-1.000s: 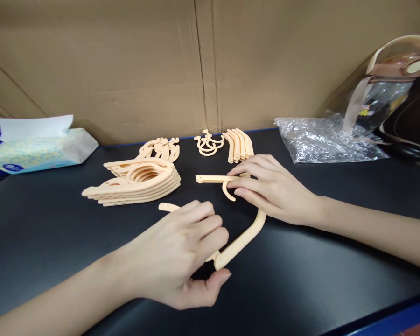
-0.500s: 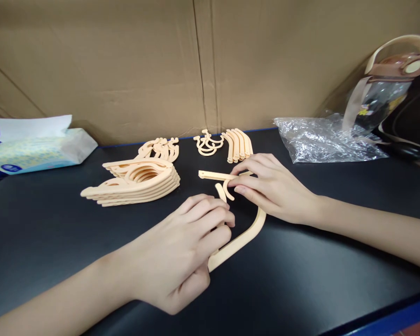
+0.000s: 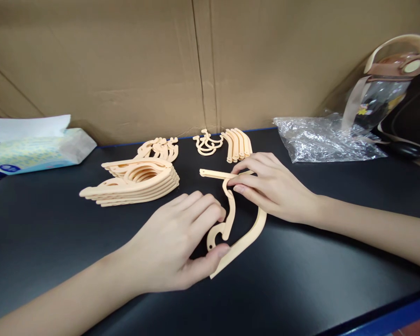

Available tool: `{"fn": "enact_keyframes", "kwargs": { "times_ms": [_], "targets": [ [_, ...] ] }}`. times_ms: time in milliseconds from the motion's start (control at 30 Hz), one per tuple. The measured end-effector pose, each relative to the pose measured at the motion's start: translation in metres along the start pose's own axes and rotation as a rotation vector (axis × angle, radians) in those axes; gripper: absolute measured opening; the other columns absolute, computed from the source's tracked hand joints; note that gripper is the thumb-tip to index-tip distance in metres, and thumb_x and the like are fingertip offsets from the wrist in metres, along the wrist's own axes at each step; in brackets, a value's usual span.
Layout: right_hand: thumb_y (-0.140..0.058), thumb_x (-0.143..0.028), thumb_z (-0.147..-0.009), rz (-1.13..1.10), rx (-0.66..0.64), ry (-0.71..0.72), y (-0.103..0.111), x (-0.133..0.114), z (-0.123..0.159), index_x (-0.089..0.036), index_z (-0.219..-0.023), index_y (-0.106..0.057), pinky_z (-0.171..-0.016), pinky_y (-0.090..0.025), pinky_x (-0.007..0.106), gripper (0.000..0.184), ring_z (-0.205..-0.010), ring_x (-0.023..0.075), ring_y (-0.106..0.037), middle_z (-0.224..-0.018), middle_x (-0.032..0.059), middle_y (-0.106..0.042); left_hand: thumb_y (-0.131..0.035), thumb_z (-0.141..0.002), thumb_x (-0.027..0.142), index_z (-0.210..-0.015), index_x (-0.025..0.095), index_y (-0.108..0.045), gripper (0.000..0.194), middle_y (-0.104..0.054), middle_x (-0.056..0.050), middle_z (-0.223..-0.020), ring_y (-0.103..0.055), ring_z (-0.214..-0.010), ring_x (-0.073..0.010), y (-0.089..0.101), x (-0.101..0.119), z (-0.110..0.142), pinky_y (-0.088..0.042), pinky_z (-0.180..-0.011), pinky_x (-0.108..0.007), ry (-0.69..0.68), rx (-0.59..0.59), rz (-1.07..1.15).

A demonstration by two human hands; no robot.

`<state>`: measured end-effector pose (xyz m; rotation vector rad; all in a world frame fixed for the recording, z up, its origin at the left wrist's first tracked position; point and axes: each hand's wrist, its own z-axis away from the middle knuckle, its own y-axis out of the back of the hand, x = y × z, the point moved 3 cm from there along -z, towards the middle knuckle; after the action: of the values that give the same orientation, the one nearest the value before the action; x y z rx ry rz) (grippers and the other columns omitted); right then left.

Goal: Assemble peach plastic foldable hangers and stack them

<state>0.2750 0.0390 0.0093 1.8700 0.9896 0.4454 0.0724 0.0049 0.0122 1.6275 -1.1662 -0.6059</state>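
Cream plastic folding-hanger parts lie on the dark table between my hands. My right hand [image 3: 280,189] rests over them, its fingertips pressed together on a hanger arm [image 3: 215,174] whose straight end sticks out to the left. Under its thumb starts a curved hanger hook [image 3: 230,217], which bends towards me. Another hanger arm [image 3: 243,242] runs from below my right hand to the near side. My left hand [image 3: 171,247] is open left of these parts, thumb and fingers apart around the hook's near end. Its thumb tip overlaps the near arm; I cannot tell whether it presses on it.
To the left lies a stack of cream hangers [image 3: 143,193], with loose curved parts [image 3: 164,149] behind it. Hooks [image 3: 207,143] and several arms [image 3: 238,144] lie at the back. A tissue pack [image 3: 45,151], plastic bag [image 3: 322,140] and bottle [image 3: 385,93] flank them.
My left hand has loosened, its thumb spreading away from the fingers and uncovering the curved hook. The near hanger parts have shifted slightly. My right hand has barely moved.
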Motion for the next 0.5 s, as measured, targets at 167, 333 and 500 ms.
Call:
{"fn": "enact_keyframes", "kwargs": {
  "times_ms": [167, 333, 500],
  "targets": [
    [-0.046, -0.028, -0.104, -0.007, -0.006, -0.015, -0.0002, 0.0004, 0.0004, -0.018, -0.104, -0.072, -0.095, -0.038, 0.042, 0.028, -0.103, 0.0233, -0.055, -0.106, 0.0096, -0.066, -0.059, -0.087, 0.068, -0.101, 0.018, -0.050, 0.052, -0.058, -0.003, -0.089, -0.047, -0.073, -0.0198, -0.0034, -0.0018, 0.0029, -0.037, -0.065, -0.033, 0.025, -0.015, 0.018],
    [-0.046, -0.029, -0.104, -0.003, -0.004, -0.021, -0.0006, 0.0008, 0.0005, -0.018, -0.104, -0.073, -0.094, -0.038, 0.041, 0.029, -0.103, 0.0233, -0.055, -0.105, 0.0095, -0.066, -0.063, -0.090, 0.048, -0.106, 0.018, -0.048, 0.037, -0.061, -0.002, -0.093, -0.049, -0.075, -0.0192, -0.0038, 0.0008, 0.0016, -0.036, -0.066, -0.033, -0.023, -0.039, 0.049],
    [-0.043, -0.026, -0.105, 0.004, -0.009, -0.025, -0.0013, 0.0004, 0.0004, -0.018, -0.102, -0.073, -0.093, -0.038, 0.041, 0.031, -0.102, 0.0229, -0.054, -0.105, 0.0088, -0.065, -0.059, -0.090, 0.033, -0.105, 0.019, -0.048, 0.023, -0.060, -0.002, -0.090, -0.048, -0.075, -0.0193, -0.0037, 0.0011, 0.0002, -0.033, -0.064, -0.034, -0.042, -0.063, 0.055]
  ]
}}
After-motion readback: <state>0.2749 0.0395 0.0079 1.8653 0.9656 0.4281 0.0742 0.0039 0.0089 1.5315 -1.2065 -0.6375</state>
